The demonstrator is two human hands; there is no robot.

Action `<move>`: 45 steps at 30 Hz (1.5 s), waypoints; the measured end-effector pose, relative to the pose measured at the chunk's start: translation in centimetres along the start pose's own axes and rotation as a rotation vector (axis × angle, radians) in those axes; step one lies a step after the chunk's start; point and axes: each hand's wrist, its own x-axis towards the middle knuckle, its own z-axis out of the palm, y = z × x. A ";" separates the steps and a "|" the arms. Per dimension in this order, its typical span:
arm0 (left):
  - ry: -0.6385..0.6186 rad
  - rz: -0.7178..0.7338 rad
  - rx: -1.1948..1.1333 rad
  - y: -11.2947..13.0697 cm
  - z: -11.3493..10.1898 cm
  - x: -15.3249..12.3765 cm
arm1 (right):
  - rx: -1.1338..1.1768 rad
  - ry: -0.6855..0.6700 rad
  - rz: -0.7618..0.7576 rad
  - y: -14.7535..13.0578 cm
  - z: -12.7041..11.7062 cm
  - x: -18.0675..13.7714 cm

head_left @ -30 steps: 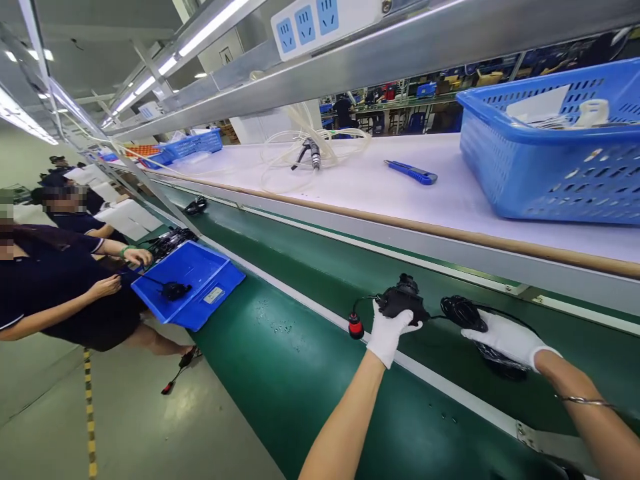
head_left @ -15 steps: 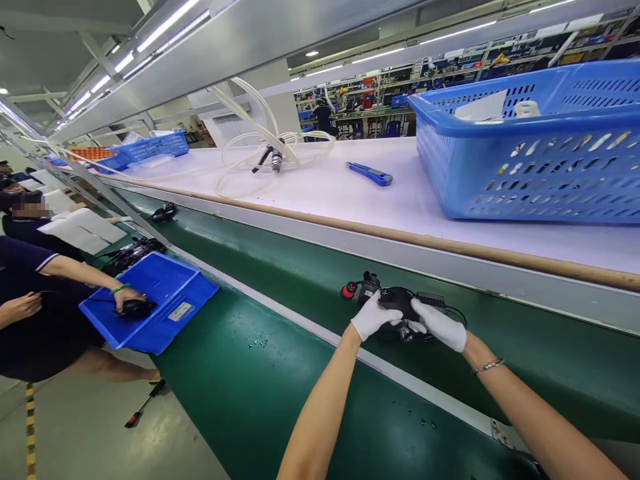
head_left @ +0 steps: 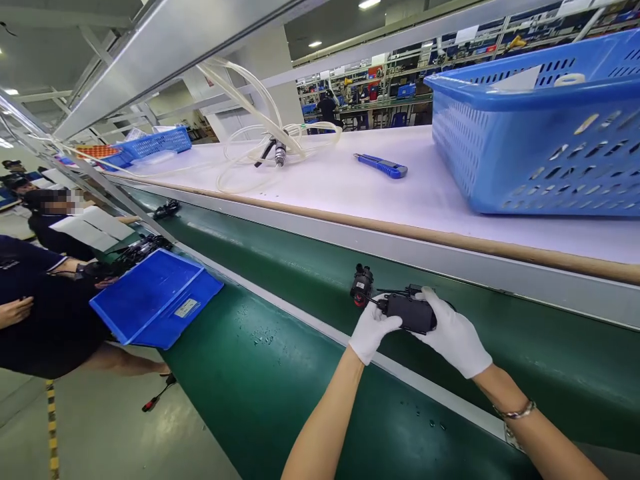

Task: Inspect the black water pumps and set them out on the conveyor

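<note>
A flat black rectangular box (head_left: 411,313) with thin black cables is held above the green belt (head_left: 280,267). My white-gloved right hand (head_left: 454,335) is closed around its right end, thumb on top. My left hand (head_left: 371,330), also gloved in white, grips the left end where a cable comes out; its fingertips are partly hidden. Just beyond my left hand lies a black cylindrical, pump-like part (head_left: 361,283) with short ports on top and a red piece at its lower end. Another dark piece shows behind the box, mostly covered.
A blue perforated basket (head_left: 550,153), a blue utility knife (head_left: 381,165) and coiled clear tubing (head_left: 295,143) are on the white shelf. To the left, a blue bin (head_left: 150,293) rests near a co-worker in dark clothes (head_left: 40,313). Water drops (head_left: 263,337) dot the green bench.
The black box has been turned so its flat face shows, with both hands at its ends. The red piece has shifted beside my left hand. The co-worker's hand has left the blue bin.
</note>
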 end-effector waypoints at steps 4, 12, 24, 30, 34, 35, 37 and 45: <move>-0.002 0.041 0.000 0.2 0.0 -0.2 | 0.002 -0.004 -0.001 -0.1 -0.5 0.0; -0.028 0.043 -0.004 0.6 -0.4 -0.2 | 0.047 -0.033 0.057 -1.1 -0.9 0.2; 0.007 -0.037 -0.056 1.6 -0.6 -0.4 | 0.084 -0.040 0.023 -2.1 -1.4 1.3; 0.007 -0.020 -0.078 1.6 -1.2 -0.3 | 0.280 -0.160 0.079 -2.7 -2.1 2.6; -0.018 0.006 -0.072 1.7 -1.3 -0.4 | 0.286 -0.216 0.112 -2.6 -2.1 3.0; -0.025 0.019 -0.076 1.7 -1.4 -0.3 | 0.265 -0.212 0.112 -2.4 -1.8 3.0; -0.025 0.063 -0.111 2.0 -1.8 0.0 | 0.182 -0.171 0.055 -1.6 -1.0 2.7; 0.220 -0.009 -0.296 2.9 -8.2 1.8 | -0.034 -0.231 -0.095 2.3 2.7 2.8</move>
